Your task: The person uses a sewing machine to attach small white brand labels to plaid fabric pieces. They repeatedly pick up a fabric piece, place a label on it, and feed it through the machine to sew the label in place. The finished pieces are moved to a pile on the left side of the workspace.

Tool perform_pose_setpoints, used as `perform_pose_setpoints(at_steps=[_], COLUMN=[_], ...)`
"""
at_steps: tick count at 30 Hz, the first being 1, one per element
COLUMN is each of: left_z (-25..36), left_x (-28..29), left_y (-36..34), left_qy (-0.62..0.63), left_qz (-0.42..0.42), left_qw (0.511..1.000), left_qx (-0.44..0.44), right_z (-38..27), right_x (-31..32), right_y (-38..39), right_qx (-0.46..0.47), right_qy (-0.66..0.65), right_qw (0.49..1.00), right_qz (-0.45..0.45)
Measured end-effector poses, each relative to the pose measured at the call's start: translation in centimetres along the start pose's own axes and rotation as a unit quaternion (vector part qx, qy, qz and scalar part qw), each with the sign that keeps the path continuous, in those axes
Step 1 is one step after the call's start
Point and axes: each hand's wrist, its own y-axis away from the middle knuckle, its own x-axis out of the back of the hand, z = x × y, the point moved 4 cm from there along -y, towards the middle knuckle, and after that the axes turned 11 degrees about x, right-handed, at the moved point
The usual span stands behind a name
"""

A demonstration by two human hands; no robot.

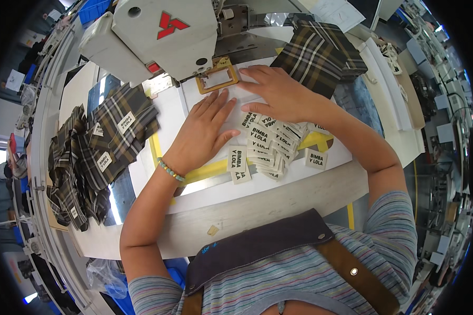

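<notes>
Left hand point(206, 127), right hand point(278, 89), both outstretched near gold frame point(219, 87), blue crate point(93, 10) in background, contents unclear

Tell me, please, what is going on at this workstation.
A person works at a sewing machine, left hand and right hand spread palm down close to its yellow frame; neither visibly grips anything. Loose white labels lie piled by the right hand. Plaid pieces, some labelled, lie at the left, and more plaid fabric is stacked at the right.
</notes>
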Motion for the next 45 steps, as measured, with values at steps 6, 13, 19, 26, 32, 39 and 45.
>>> perform_pose_setpoints(at_steps=[6, 13, 19, 26, 32, 39, 45], left_z=[0.2, 0.5, 0.0, -0.5, -0.5, 0.0, 3.6], left_x=[0.0, 0.3, -0.2, -0.6, -0.8, -0.9, -0.2], left_y=[-0.1, -0.1, -0.5, -0.8, -0.9, -0.2, -0.4], left_qy=[-0.003, -0.004, -0.011, -0.018, -0.031, 0.062, 0.143], left_qz=[0.005, 0.008, 0.005, -0.003, -0.014, -0.004, -0.02], left_qw=[1.0, 1.0, 1.0, 1.0, 0.999, 0.997, 0.989], left_qx=[0.002, 0.006, 0.015, 0.021, 0.037, 0.034, -0.026], right_z=[-1.0, -0.3, 0.1, 0.3, 2.6, 8.0, 15.2], right_x=[-1.1, -0.9, -1.2, -1.1, 3.6, 11.7, 9.4], right_y=[-0.3, -0.6, -0.6, -0.6, 0.9, 7.0, 9.4], right_qx=[0.004, 0.023, 0.034, 0.032, 0.022, -0.185, -0.264], right_qy=[0.045, 0.013, 0.023, 0.024, 0.043, 0.207, 0.086], right_qw=[0.999, 1.0, 0.998, 0.999, 0.999, 0.96, 0.954], right_qz=[0.011, 0.01, 0.041, 0.031, 0.007, 0.047, 0.109])
